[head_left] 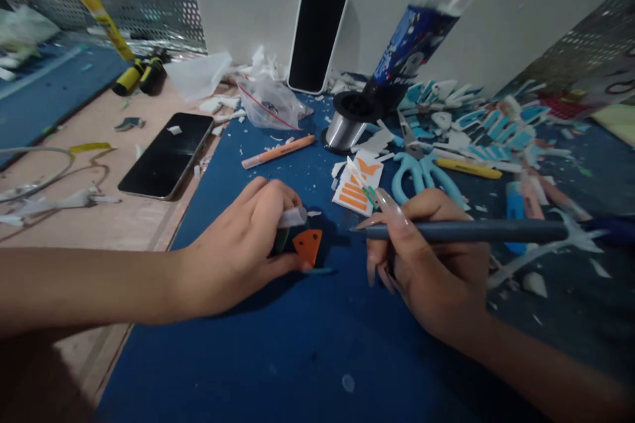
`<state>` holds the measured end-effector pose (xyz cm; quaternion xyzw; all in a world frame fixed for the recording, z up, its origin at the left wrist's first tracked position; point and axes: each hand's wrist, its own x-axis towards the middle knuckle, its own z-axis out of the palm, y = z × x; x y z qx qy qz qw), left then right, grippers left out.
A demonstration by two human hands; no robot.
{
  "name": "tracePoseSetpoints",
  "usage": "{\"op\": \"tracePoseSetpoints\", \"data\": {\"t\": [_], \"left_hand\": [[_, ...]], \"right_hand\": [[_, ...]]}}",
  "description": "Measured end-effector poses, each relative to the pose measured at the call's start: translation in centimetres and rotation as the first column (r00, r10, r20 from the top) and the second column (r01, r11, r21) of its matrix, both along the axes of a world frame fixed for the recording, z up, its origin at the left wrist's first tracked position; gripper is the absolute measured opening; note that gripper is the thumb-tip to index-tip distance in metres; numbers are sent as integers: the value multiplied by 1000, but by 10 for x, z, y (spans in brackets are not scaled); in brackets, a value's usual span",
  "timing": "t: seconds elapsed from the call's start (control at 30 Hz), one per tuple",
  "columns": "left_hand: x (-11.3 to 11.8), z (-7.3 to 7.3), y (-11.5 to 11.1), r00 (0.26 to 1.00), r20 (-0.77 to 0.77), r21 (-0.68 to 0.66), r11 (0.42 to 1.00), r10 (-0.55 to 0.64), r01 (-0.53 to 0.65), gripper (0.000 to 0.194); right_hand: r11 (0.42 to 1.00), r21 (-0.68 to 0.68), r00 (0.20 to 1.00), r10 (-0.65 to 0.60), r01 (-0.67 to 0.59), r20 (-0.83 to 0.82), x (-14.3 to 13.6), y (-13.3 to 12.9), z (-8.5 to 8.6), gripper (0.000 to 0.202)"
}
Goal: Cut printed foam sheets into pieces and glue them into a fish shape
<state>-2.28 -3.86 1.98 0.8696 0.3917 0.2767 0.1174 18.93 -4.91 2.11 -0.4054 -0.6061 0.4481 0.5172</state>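
Observation:
My left hand (pixel 248 248) is closed around a small dark object, mostly hidden by the fingers. A small orange piece (pixel 308 246) with dark dots shows at its fingertips, and a translucent whitish cylinder (pixel 292 217) pokes out by the index finger. My right hand (pixel 431 264) grips a slim dark grey pen-shaped tool (pixel 476 231), held almost level, its thin pointed tip toward the orange piece but apart from it. Just beyond the right fingers lies a white card with orange shapes (pixel 353 198); a white-and-green sliver (pixel 364 184) shows over it, whether held or lying I cannot tell.
Light blue scissors (pixel 421 175), a wire spool (pixel 346 129) and a tilted bottle (pixel 411 46) stand or lie beyond my hands. An orange marker (pixel 278 152) lies on the blue mat (pixel 297 357). One phone (pixel 317 36) leans on the wall; another (pixel 167 157) lies left. White-blue scraps (pixel 496 129) pile up at right.

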Motion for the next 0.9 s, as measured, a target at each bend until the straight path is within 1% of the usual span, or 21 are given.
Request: {"op": "tracePoseSetpoints", "data": {"t": [0.07, 0.1, 0.17, 0.23, 0.3, 0.4, 0.5, 0.57, 0.6, 0.63, 0.7, 0.77, 0.9], "left_hand": [[-1, 3, 14, 993, -8, 48, 992, 116, -116, 50], [-2, 4, 23, 983, -16, 52, 982, 185, -184, 49], [-4, 2, 39, 960, -40, 72, 959, 278, -274, 45], [-5, -2, 53, 946, -69, 80, 947, 316, -311, 43], [-6, -7, 63, 944, -106, 69, 949, 312, -306, 41], [-6, -8, 67, 937, -145, 107, 947, 316, -303, 39], [-6, -1, 57, 946, -150, 232, 941, 286, -247, 38], [-6, 5, 44, 962, -176, 287, 945, 211, -155, 33], [-5, 8, 38, 970, -195, 272, 958, 144, -88, 28], [-5, 11, 32, 975, -213, 226, 974, 70, -20, 23], [-3, 14, 22, 977, -214, 147, 989, -2, 35, 17], [-2, 15, 17, 980, -197, 103, 993, -34, 56, 15], [0, 12, 17, 982, -176, 16, 997, -68, 72, 12]], "right_hand": [[1000, -19, 1000, 2, -2, -23, 0, -1, -1, 17], [1000, -26, 1000, 7, -8, -29, 0, -1, -1, 18], [999, -42, 999, 11, -12, -36, -1, -1, 0, 18], [998, -56, 999, 3, -5, -40, -3, -1, 1, 20], [998, -56, 999, -6, 3, -42, -4, 0, 1, 20], [999, -43, 998, 10, -12, -54, -4, 2, -1, 14], [998, -39, 994, 49, -53, -93, -3, 4, -2, 6], [997, -31, 989, 66, -70, -135, -1, 4, -2, 3], [996, -23, 984, 84, -89, -157, 0, 3, -1, 3], [993, -15, 977, 110, -115, -181, 1, 3, -1, 8], [983, -15, 960, 175, -183, -219, 3, 1, 0, 18], [971, -24, 946, 227, -239, -233, 4, 0, 0, 24], [960, -33, 937, 262, -277, -230, 5, -1, -2, 24]]}}
